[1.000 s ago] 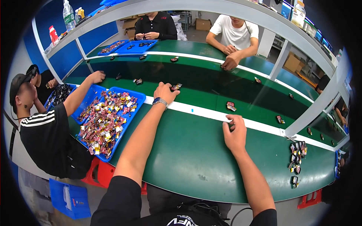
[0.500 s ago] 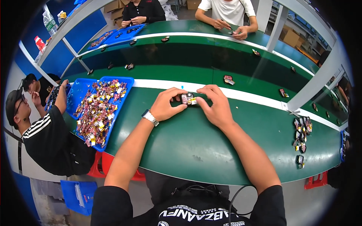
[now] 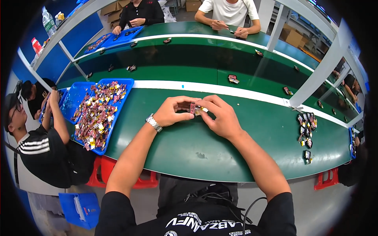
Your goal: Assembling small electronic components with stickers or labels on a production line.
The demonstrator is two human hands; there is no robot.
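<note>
Over the green worktop (image 3: 177,157), both hands meet around a small electronic assembly (image 3: 193,108) with a black casing, a dark-red board and a pale yellow-white piece. My left hand (image 3: 172,111) grips its left side between thumb and fingers. Fingers of my right hand (image 3: 221,117) are pinched at its right end, partly covering it. To the left, a blue tray (image 3: 130,87) holds a heap of small red boards with yellow and white parts (image 3: 96,122). Similar black-cased assemblies (image 3: 306,128) lie in a column at the right, with another one (image 3: 307,157) just nearer me.
Beyond a white rail (image 3: 157,85) runs a green conveyor belt (image 3: 177,72) carrying scattered assemblies (image 3: 233,79). White frame posts (image 3: 321,76) rise at the right. People work across the belt and at my left. Red stools (image 3: 147,180) and a blue bin (image 3: 80,208) stand below.
The assembly has tilted between my hands, and my right fingers have closed in over its end. The view has shifted slightly. Across the belt, a person's hand has reached to a blue tray.
</note>
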